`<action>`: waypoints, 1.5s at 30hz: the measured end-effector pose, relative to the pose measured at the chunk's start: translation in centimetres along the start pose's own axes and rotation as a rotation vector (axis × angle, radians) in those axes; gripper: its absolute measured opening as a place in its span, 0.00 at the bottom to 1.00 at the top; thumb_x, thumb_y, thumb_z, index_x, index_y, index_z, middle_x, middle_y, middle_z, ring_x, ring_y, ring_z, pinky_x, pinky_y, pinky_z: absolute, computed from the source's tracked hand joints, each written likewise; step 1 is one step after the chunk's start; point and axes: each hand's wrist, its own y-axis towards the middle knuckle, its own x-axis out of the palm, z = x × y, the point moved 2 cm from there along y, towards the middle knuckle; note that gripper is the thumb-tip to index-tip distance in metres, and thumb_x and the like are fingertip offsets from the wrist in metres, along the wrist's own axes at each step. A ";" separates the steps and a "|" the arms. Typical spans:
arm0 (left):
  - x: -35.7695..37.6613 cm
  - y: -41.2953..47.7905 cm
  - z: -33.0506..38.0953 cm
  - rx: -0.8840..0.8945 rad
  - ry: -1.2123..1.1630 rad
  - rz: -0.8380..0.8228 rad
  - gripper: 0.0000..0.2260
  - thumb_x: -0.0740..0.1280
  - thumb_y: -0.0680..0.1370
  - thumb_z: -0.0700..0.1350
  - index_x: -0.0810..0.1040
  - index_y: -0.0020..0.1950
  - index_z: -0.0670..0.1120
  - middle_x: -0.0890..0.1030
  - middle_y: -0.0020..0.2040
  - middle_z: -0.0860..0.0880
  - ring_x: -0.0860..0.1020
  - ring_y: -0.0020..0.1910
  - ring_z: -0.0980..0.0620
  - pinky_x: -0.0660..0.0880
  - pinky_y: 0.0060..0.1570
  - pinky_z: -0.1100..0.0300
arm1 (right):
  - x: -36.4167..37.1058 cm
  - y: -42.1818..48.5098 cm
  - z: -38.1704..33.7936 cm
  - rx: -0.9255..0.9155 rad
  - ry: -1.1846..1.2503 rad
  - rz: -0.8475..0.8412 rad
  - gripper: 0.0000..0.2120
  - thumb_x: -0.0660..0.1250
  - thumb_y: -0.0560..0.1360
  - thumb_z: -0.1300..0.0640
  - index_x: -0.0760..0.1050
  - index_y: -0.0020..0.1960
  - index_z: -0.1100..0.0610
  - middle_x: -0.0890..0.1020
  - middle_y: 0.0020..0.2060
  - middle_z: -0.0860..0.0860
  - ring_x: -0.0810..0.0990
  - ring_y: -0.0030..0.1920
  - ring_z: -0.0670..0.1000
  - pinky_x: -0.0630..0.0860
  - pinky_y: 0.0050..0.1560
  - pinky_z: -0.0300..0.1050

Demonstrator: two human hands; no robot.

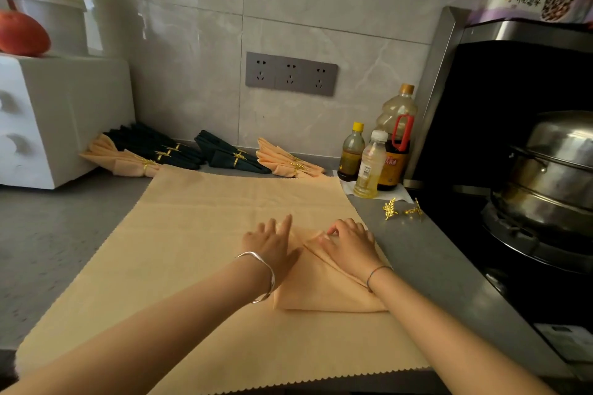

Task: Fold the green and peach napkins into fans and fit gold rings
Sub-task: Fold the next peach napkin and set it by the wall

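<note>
Left hand (272,242) lay flat, pressing the peach napkin (321,290); right hand (351,245) pinched its fold. Each pleat should be kept even and creased firmly against the bench (64,234).

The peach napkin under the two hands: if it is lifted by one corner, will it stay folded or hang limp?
Probably limp: the peach napkin is thin cloth with soft, rounded folds, and the left hand and right hand lie on it, likely to hold them down. It looks light. Pushed, it may drag the larger cloth beneath rather than slide.
</note>
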 end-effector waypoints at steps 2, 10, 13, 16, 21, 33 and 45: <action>0.7 0.9 0.6 0.179 -0.003 0.023 0.25 0.47 0.83 0.55 0.46 0.78 0.51 0.55 0.77 0.48 0.54 0.75 0.47 0.52 0.72 0.53 | 0.3 -0.6 -0.2 -0.033 -0.029 0.075 0.14 0.57 0.78 0.43 0.70 0.56 0.51 0.73 0.56 0.49 0.69 0.60 0.52 0.59 0.60 0.46; 4.7 2.3 0.7 0.260 -0.079 -0.081 0.23 0.44 0.84 0.51 0.45 0.78 0.52 0.49 0.78 0.55 0.45 0.77 0.54 0.38 0.74 0.54 | 0.3 -0.7 0.0 -0.095 0.149 0.081 0.09 0.61 0.78 0.51 0.72 0.55 0.54 0.74 0.56 0.50 0.73 0.57 0.53 0.69 0.56 0.47; 4.9 2.3 0.6 0.257 -0.108 -0.076 0.23 0.45 0.84 0.51 0.44 0.78 0.52 0.48 0.78 0.55 0.45 0.77 0.54 0.39 0.73 0.55 | -0.5 -1.9 0.4 -0.189 0.397 0.021 0.11 0.60 0.79 0.56 0.76 0.59 0.55 0.75 0.59 0.48 0.75 0.58 0.48 0.70 0.60 0.40; 5.1 2.4 0.6 0.258 -0.125 -0.074 0.23 0.45 0.84 0.51 0.44 0.78 0.52 0.48 0.78 0.55 0.45 0.77 0.55 0.38 0.73 0.56 | -1.4 -4.1 1.1 -0.269 0.464 -0.098 0.14 0.57 0.81 0.57 0.75 0.64 0.55 0.75 0.63 0.45 0.72 0.64 0.41 0.63 0.63 0.29; 5.1 2.3 0.6 0.260 -0.123 -0.067 0.23 0.45 0.84 0.51 0.44 0.78 0.51 0.48 0.78 0.55 0.45 0.77 0.54 0.39 0.74 0.56 | -2.6 -8.2 3.2 -0.271 0.452 -0.225 0.16 0.55 0.82 0.54 0.70 0.68 0.48 0.72 0.65 0.37 0.67 0.65 0.33 0.62 0.66 0.29; 4.6 2.0 0.4 0.280 -0.168 -0.077 0.24 0.46 0.83 0.53 0.44 0.78 0.53 0.47 0.78 0.55 0.46 0.77 0.54 0.39 0.74 0.57 | -5.0 -12.6 4.2 -0.303 0.200 -0.176 0.18 0.56 0.77 0.41 0.66 0.66 0.39 0.69 0.57 0.34 0.69 0.58 0.33 0.67 0.57 0.28; 1.6 -3.8 -2.7 0.486 -0.110 -0.079 0.45 0.50 0.64 0.78 0.61 0.75 0.54 0.63 0.73 0.57 0.62 0.71 0.56 0.56 0.70 0.64 | -5.3 -11.9 2.7 -0.417 -0.058 -0.153 0.24 0.46 0.69 0.30 0.69 0.53 0.42 0.67 0.49 0.36 0.62 0.56 0.38 0.58 0.57 0.31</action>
